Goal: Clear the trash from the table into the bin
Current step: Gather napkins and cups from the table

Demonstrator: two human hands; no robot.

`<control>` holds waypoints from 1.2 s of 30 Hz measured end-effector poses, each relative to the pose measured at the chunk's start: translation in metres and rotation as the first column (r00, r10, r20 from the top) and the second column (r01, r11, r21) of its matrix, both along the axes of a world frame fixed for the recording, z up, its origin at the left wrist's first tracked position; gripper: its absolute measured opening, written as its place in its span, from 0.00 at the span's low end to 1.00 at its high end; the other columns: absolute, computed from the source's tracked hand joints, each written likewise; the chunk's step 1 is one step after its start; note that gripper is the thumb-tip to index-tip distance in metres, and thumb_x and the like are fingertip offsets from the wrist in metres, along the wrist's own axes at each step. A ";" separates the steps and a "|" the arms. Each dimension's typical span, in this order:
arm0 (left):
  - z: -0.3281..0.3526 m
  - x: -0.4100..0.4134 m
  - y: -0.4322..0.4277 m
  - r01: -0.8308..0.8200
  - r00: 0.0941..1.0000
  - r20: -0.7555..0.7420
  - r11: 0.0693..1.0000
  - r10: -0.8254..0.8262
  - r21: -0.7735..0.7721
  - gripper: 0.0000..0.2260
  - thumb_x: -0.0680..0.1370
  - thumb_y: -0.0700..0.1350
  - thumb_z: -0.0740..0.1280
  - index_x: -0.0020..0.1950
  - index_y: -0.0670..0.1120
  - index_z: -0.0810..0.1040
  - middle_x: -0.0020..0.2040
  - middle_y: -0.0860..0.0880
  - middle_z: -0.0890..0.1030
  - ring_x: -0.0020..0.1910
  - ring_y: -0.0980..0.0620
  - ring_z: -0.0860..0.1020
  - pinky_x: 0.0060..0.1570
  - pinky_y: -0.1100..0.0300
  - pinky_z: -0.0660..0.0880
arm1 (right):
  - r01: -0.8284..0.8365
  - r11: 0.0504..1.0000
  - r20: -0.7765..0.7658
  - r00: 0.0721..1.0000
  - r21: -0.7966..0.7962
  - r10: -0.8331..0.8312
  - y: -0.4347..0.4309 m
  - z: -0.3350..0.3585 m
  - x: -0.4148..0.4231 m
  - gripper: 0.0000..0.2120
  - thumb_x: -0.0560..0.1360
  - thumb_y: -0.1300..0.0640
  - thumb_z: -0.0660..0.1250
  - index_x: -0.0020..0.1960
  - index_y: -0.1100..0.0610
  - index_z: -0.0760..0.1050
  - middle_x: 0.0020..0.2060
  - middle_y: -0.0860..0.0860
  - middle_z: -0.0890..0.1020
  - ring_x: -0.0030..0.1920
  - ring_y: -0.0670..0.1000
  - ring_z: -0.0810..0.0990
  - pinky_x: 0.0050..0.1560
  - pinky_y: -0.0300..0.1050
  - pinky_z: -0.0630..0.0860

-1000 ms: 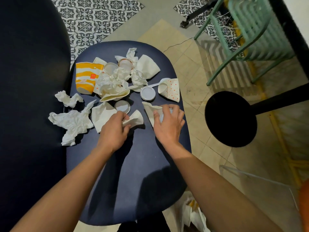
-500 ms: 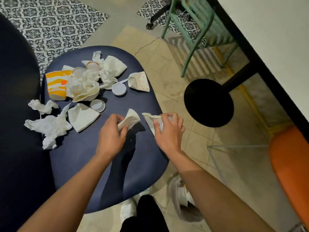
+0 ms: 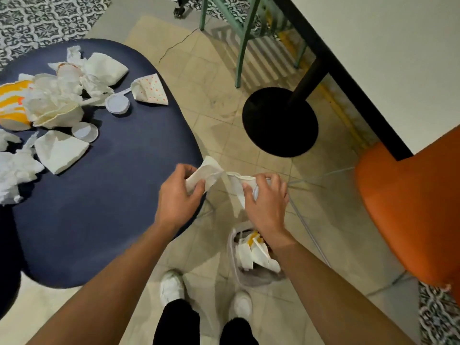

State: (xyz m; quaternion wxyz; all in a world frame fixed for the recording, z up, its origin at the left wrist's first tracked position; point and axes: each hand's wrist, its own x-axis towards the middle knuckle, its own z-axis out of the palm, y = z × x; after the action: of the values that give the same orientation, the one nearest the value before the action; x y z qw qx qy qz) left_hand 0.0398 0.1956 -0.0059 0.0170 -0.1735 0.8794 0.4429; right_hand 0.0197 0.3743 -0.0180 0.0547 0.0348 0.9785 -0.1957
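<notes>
Trash: napkin [image 3: 204, 173] and cup [image 3: 238, 186] now off the worktop [image 3: 104, 215], nearing the bin [image 3: 231, 250].
Left hand [image 3: 176, 197]: pinching napkin.
Right hand [image 3: 267, 202]: gripping cup.

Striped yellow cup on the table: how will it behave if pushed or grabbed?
The cup lies on its side, so a push probably rolls it. It looks like paper: likely light and crushable. Tissues piled against it may drag along.

Bin [image 3: 251, 280] sits on floor [image 3: 224, 135] in gap btwn navy table [image 3: 112, 195] & orange chair [image 3: 410, 207], top open, part-filled.
</notes>
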 end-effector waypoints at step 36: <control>-0.287 0.083 0.204 0.474 0.678 0.610 0.878 -0.410 0.064 0.30 0.76 0.38 0.62 0.75 0.39 0.52 0.70 0.38 0.63 0.67 0.41 0.68 0.65 0.53 0.66 | 0.163 0.979 0.514 0.854 -0.121 -0.079 0.138 -0.274 0.085 0.16 0.82 0.54 0.52 0.64 0.62 0.65 0.64 0.59 0.70 0.64 0.58 0.69 0.64 0.50 0.66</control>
State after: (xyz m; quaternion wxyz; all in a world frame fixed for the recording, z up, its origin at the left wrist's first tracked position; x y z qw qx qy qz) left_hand 0.1229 0.4001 -0.2932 0.3956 -0.0890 0.8628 0.3019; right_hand 0.1052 0.5125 -0.2921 0.2999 0.1419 0.9067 -0.2605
